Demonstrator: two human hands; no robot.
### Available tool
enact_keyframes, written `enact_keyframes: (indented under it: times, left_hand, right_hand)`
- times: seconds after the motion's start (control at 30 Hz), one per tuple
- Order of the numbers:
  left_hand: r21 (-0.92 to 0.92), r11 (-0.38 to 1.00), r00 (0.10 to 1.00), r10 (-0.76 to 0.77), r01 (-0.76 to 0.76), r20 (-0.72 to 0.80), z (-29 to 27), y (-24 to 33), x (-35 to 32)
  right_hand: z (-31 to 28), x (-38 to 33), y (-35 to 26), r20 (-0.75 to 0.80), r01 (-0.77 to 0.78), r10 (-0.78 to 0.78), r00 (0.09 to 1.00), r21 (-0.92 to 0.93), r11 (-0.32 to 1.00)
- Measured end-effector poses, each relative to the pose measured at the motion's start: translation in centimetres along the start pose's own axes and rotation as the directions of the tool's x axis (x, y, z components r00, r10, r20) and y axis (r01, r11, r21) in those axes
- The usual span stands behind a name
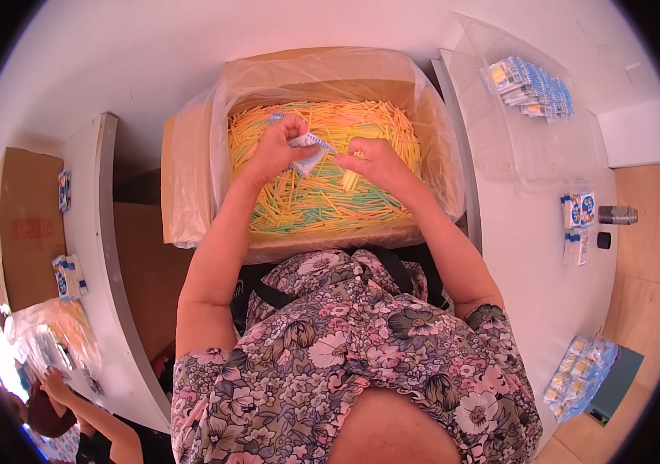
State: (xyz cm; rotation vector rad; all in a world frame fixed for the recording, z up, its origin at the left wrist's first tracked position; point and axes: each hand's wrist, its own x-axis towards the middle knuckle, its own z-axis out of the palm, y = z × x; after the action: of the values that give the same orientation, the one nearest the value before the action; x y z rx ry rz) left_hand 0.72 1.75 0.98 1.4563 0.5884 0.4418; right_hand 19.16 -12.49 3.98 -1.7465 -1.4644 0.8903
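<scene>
My left hand [274, 151] grips a small white and blue plastic packet [312, 160], pinched between thumb and fingers. My right hand [376, 164] is closed around a few thin yellow sticks [350, 181], whose ends point down below the fingers. Its fingertips are at the packet's right corner; whether the packet's mouth is spread there is too small to tell. Both hands are above a mass of thin yellow, orange and green sticks [307, 205]. These lie loose in a cardboard box [177, 182] lined with clear plastic [447, 166].
On the right-hand white table [519, 255] stand a clear plastic bin [492, 147] with stacked packets [531, 89], more packets [579, 213], a dark cylinder [617, 215] and a bagged bundle [580, 379]. At left are a shelf edge [106, 255], a carton [32, 224] and another person's arm [102, 414].
</scene>
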Motion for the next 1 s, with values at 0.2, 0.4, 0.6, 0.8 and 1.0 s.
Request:
enact_keyframes:
  times: [0.2,0.4,0.6,0.8,1.0]
  left_hand:
    - [0.018,1.0,0.994,-0.001,-0.001,0.105,0.9,0.1,-0.3]
    - [-0.12,0.983,0.966,-0.111,0.142,0.234,1.3,0.8,-0.2]
    - [0.024,0.999,0.997,-0.034,0.032,0.068,0.7,-0.8,0.0]
    - [-0.146,0.989,1.0,-0.004,0.005,0.01,0.9,0.6,-0.3]
    - [-0.037,0.999,0.986,0.013,-0.007,0.165,1.6,1.2,-0.5]
  right_hand:
    - [0.2,-0.6,-2.7,0.074,0.051,-0.057,0.996,0.08,0.995]
    - [-0.2,-0.5,-1.6,-0.024,0.013,-0.012,1.0,0.049,0.999]
    - [-1.0,-2.7,-2.1,0.069,0.025,-0.012,0.998,-0.191,0.981]
    - [-1.4,-3.8,-1.6,0.045,0.144,-0.137,0.99,-0.277,0.95]
    - [-4.5,-0.3,-5.5,-0.154,-0.082,0.106,0.982,0.154,0.985]
